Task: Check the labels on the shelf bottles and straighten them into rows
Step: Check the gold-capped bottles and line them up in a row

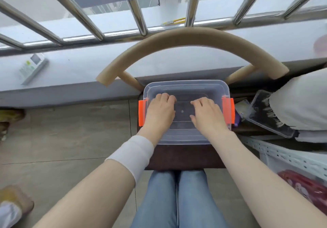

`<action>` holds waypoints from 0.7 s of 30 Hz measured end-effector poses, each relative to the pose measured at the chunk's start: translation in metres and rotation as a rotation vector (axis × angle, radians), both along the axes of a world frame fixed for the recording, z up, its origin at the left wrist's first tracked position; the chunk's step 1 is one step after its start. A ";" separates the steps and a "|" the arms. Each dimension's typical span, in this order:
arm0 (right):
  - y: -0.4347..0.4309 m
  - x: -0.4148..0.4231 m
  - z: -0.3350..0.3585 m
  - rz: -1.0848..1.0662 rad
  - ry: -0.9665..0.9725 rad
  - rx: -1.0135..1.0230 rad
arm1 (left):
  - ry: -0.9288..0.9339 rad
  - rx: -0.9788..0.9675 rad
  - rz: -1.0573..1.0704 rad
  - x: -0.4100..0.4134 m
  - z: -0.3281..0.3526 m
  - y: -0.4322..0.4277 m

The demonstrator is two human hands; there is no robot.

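A clear plastic storage box [185, 87] with a clear lid and orange side latches [142, 113] sits on the dark seat of a chair [184, 157] in front of me. My left hand [159, 111] rests palm down on the left half of the lid, fingers curled at the tips. On the right half lies my right hand [206, 114], also palm down with fingers slightly spread. Neither hand grips anything. No bottles or shelf are visible; the inside of the box looks dark and its contents cannot be made out.
The chair's curved beige backrest [191, 38] arcs behind the box. A remote control [32, 67] lies on the grey window ledge under metal bars. A clear tray [269, 114] and white bundle are at the right, with a white perforated basket [290, 158] below. Tiled floor lies left.
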State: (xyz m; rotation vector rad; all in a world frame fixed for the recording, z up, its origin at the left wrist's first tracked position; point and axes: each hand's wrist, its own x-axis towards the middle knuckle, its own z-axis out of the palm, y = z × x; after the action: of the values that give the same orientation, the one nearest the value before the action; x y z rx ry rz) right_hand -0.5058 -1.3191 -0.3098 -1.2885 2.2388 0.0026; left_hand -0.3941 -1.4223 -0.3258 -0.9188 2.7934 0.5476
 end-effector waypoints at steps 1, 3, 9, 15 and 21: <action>0.006 0.003 0.016 -0.012 0.023 -0.011 | -0.046 -0.035 -0.077 0.000 0.019 0.004; 0.025 0.011 0.050 -0.046 0.076 -0.036 | -0.145 -0.061 -0.205 0.002 0.055 0.019; 0.122 0.062 0.137 -0.249 0.234 -0.073 | -0.168 -0.204 -0.521 0.020 0.146 0.087; 0.268 0.129 0.219 -0.620 0.293 -0.069 | -0.052 -0.221 -0.751 0.039 0.233 0.195; 0.437 0.207 0.272 -0.942 0.424 -0.079 | 0.105 -0.224 -1.064 0.058 0.294 0.355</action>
State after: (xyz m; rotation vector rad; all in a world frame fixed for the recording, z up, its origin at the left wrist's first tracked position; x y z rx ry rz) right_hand -0.2985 -0.8823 -0.0383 -0.1568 3.0262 -0.1748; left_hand -0.3356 -1.0671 -0.0320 0.6305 2.9172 0.1027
